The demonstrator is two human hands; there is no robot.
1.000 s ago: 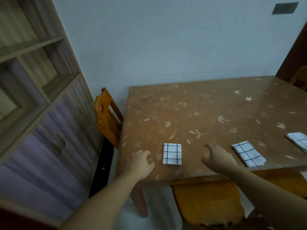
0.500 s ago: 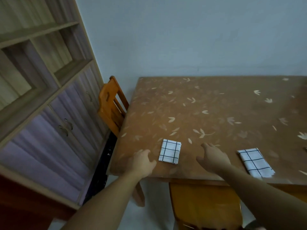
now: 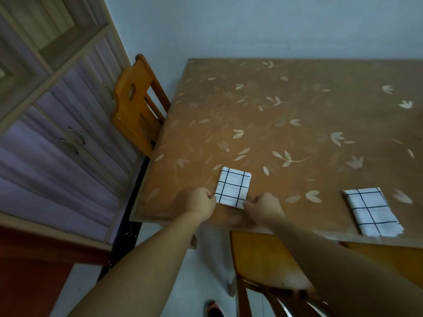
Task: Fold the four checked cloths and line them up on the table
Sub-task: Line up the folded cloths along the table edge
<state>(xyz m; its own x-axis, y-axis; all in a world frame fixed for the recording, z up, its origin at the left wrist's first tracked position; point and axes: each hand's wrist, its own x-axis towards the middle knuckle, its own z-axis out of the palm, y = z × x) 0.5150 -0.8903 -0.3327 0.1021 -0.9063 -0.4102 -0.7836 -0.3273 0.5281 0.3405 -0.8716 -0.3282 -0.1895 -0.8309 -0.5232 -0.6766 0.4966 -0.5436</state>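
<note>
Both hands, left hand (image 3: 201, 203) and right hand (image 3: 263, 208), pinch the folded checked cloth (image 3: 233, 187) on the leaf-patterned table (image 3: 297, 124); a cabinet (image 3: 57, 133) stands left.

- 2 folded cloths (image 3: 233, 187) (image 3: 372, 211): matt white woven fabric, thin black grid.
- Surface (image 3: 297, 115): smooth, slightly glossy brown leaf-print covering.
- Left chair (image 3: 135, 104): glossy orange varnished wood.
- Cabinet (image 3: 57, 124): matt pale wood-grain.

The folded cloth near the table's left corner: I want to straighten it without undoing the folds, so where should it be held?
Hold the folded cloth by its two near corners, coming from the table's front edge. It lies flat, so pinching the stacked layers keeps them together, as the left hand and right hand do.
</note>
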